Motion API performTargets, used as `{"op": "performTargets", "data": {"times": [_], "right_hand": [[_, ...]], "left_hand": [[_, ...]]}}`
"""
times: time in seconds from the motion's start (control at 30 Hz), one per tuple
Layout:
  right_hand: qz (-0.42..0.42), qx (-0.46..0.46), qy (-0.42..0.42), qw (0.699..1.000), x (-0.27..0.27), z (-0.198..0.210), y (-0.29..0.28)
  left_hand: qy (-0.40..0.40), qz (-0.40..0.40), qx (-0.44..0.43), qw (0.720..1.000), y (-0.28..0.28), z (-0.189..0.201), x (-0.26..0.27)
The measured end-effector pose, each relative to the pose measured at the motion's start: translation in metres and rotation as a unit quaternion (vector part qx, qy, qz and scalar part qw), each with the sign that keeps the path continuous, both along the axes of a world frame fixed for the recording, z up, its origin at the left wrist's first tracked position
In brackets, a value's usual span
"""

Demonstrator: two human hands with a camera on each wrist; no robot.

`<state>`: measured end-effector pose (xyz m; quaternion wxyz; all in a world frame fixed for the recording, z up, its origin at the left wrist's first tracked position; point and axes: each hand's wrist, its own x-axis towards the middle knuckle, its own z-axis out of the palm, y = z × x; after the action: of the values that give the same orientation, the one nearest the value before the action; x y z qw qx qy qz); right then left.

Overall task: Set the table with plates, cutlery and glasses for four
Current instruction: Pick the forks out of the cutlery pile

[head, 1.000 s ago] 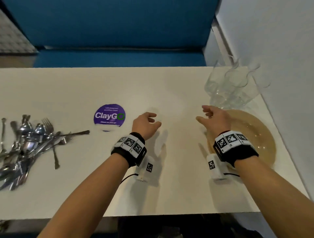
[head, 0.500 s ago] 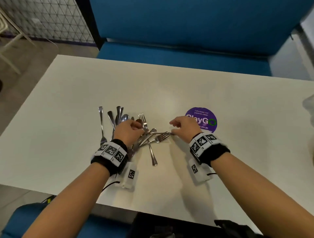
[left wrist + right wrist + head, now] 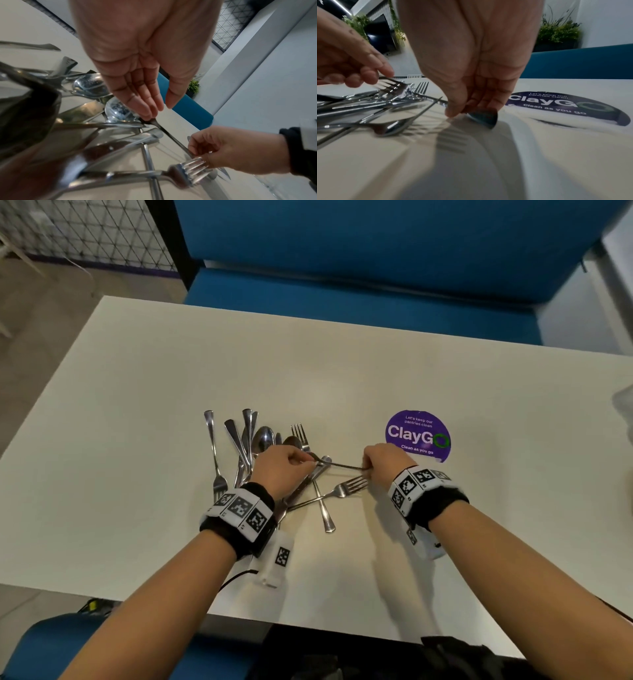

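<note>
A pile of several forks, spoons and knives (image 3: 250, 453) lies on the white table (image 3: 171, 371). One fork (image 3: 342, 466) spans the gap between my hands. My right hand (image 3: 371, 465) pinches its handle end (image 3: 484, 118) between thumb and fingers, just above the table. My left hand (image 3: 294, 463) sits over the pile's right side. Its fingertips (image 3: 147, 115) touch the fork's neck, with the thumb held apart. The fork's tines (image 3: 392, 83) show under the left hand (image 3: 359, 70) in the right wrist view. No plates are in view.
A second fork (image 3: 346, 487) lies just near of my right hand, tines pointing at it. A purple ClayGo sticker (image 3: 418, 434) is stuck on the table behind that hand. A blue bench (image 3: 342, 251) runs along the far side. Clear glass (image 3: 623, 402) shows at the right edge.
A second ago both hands hovered by the glasses and plate at the right. They then moved left to the cutlery pile, and the right hand has taken hold of the fork's handle.
</note>
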<state>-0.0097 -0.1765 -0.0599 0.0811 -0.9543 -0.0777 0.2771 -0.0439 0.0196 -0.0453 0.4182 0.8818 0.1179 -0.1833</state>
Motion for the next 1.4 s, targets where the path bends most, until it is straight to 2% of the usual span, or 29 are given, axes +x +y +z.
{"op": "performTargets", "data": {"times": [0.13, 0.2, 0.27, 0.37, 0.5, 0.57, 0.7, 0.77, 0.83, 0.93, 1.0, 1.03, 1.1, 1.3, 1.37, 1.4], "right_hand": [[-0.076, 0.066, -0.018, 0.995, 0.004, 0.007, -0.009], [-0.131, 0.137, -0.032, 0.981, 0.005, 0.016, -0.011], [-0.157, 0.224, -0.032, 0.961, 0.001, 0.026, -0.002], [-0.136, 0.318, 0.016, 0.938, -0.003, 0.035, 0.023], [-0.149, 0.345, 0.048, 0.925, -0.013, 0.034, 0.052], [-0.179, 0.355, 0.052, 0.916, -0.020, 0.031, 0.064], [-0.251, 0.402, 0.049, 0.879, -0.029, 0.025, 0.091], [-0.265, 0.388, 0.046, 0.881, -0.035, 0.025, 0.101], [-0.276, 0.326, 0.043, 0.903, -0.039, 0.023, 0.104], [-0.294, 0.115, 0.030, 0.948, -0.043, 0.013, 0.096], [-0.320, -0.001, 0.016, 0.947, -0.048, 0.009, 0.090], [-0.336, -0.027, 0.011, 0.942, -0.051, 0.008, 0.089], [-0.371, -0.029, 0.015, 0.928, -0.055, 0.006, 0.089], [-0.482, 0.080, 0.016, 0.872, -0.055, -0.001, 0.089], [-0.533, 0.156, 0.034, 0.831, -0.057, -0.005, 0.087], [-0.574, 0.204, 0.046, 0.792, -0.058, -0.005, 0.088]], "left_hand": [[0.005, -0.025, -0.041, 0.999, -0.006, -0.002, -0.002], [0.004, -0.029, -0.062, 0.998, -0.011, -0.001, -0.002], [0.022, 0.002, -0.133, 0.991, -0.017, 0.004, 0.002], [0.035, 0.091, -0.296, 0.950, -0.022, 0.015, 0.011], [0.016, 0.177, -0.364, 0.914, -0.006, 0.024, 0.023], [0.026, 0.157, -0.373, 0.914, 0.006, 0.026, 0.026], [0.029, 0.065, -0.342, 0.937, 0.024, 0.024, 0.026], [0.014, 0.019, -0.300, 0.954, 0.032, 0.022, 0.025], [0.003, -0.008, -0.268, 0.963, 0.041, 0.019, 0.026], [0.011, -0.028, -0.240, 0.970, 0.058, 0.016, 0.029], [0.012, -0.042, -0.234, 0.971, 0.068, 0.014, 0.031], [0.011, -0.043, -0.232, 0.972, 0.073, 0.012, 0.032], [0.015, -0.037, -0.231, 0.972, 0.081, 0.010, 0.032], [0.018, -0.026, -0.243, 0.970, 0.096, 0.008, 0.036], [0.023, -0.027, -0.251, 0.967, 0.098, 0.008, 0.037], [0.024, -0.028, -0.254, 0.966, 0.099, 0.008, 0.036]]}}
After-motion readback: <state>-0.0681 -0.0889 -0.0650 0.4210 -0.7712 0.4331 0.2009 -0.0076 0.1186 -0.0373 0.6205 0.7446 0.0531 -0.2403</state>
